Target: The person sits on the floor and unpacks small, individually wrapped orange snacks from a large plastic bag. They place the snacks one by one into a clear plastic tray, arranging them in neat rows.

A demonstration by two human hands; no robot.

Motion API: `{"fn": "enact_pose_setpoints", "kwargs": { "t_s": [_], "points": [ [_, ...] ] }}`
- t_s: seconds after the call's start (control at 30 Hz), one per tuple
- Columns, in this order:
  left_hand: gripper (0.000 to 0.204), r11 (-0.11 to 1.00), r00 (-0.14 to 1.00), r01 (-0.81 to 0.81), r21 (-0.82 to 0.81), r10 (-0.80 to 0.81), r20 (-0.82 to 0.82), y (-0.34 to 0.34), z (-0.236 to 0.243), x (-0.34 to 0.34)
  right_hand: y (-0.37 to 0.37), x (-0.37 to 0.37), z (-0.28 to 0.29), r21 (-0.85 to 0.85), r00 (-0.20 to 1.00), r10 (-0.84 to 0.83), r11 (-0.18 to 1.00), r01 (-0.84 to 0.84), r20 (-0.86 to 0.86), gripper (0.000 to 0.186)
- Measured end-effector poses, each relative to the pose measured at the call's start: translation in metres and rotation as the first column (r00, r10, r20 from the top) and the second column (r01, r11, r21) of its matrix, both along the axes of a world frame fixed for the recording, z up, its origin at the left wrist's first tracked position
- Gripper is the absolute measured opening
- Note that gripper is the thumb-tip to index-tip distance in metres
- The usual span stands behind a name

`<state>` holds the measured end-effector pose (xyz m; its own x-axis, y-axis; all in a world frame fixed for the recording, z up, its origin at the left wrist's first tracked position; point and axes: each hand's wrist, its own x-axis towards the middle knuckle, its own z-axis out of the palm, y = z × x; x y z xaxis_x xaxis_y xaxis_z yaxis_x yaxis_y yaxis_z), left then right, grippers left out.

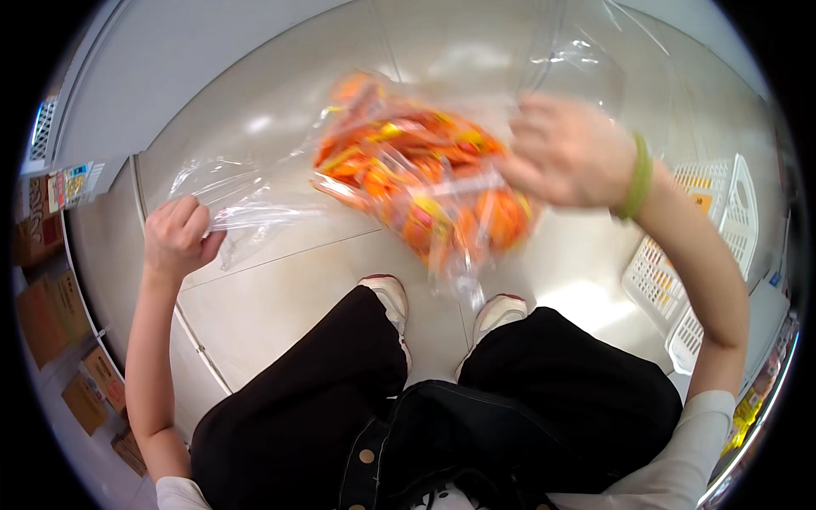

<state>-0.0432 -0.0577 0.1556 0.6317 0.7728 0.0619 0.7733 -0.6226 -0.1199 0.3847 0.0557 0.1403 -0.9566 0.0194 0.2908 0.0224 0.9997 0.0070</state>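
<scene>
My left hand [183, 231] grips stretched clear plastic [268, 212] at the left, its fingers closed. In the middle, a clear bag holds several orange and yellow packets [416, 187] above my feet. My right hand [569, 149], with a green band at the wrist, is at the bag's upper right, blurred, its fingers curled; what they hold cannot be made out. More transparent plastic [578, 51] spreads above that hand.
White perforated baskets [727, 212] stand on the tiled floor [280, 306] at the right, partly behind my right arm. Shelves with cardboard boxes [51, 314] line the left. A pale grey surface [153, 59] borders the upper left. My shoes [382, 297] are below the bag.
</scene>
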Motion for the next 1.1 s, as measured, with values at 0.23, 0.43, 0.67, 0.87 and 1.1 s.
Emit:
{"fn": "enact_pose_setpoints", "kwargs": {
  "t_s": [0.23, 0.43, 0.67, 0.87, 1.1],
  "points": [
    [0.014, 0.952, 0.975, -0.050, -0.302, 0.112, 0.192, -0.061, -0.068, 0.020, 0.087, -0.109, -0.027, 0.095, 0.989, -0.029, 0.995, 0.015, 0.144, 0.014],
    [0.004, 0.875, 0.988, 0.052, -0.481, 0.024, 0.152, -0.035, -0.115, 0.086, 0.059, -0.068, -0.048, 0.057, 0.925, -0.368, 0.930, 0.364, 0.095, 0.053],
    [0.024, 0.828, 0.809, 0.139, -0.543, 0.221, 0.544, -0.045, -0.136, 0.128, 0.026, 0.119, -0.095, -0.110, 0.064, -0.759, -0.010, 0.994, 0.648, 0.079],
    [0.017, 0.803, 0.679, 0.011, -0.595, 0.430, 0.594, -0.013, -0.144, 0.154, 0.012, 0.096, -0.138, -0.286, 0.331, -0.723, 0.191, 0.939, 0.606, 0.052],
    [0.062, 0.750, 0.609, -0.435, -0.499, 0.653, 0.451, 0.029, -0.161, 0.108, -0.024, 0.007, -0.159, -0.229, 0.138, -0.964, 0.085, 0.970, 0.229, 0.019]
  ]
}}
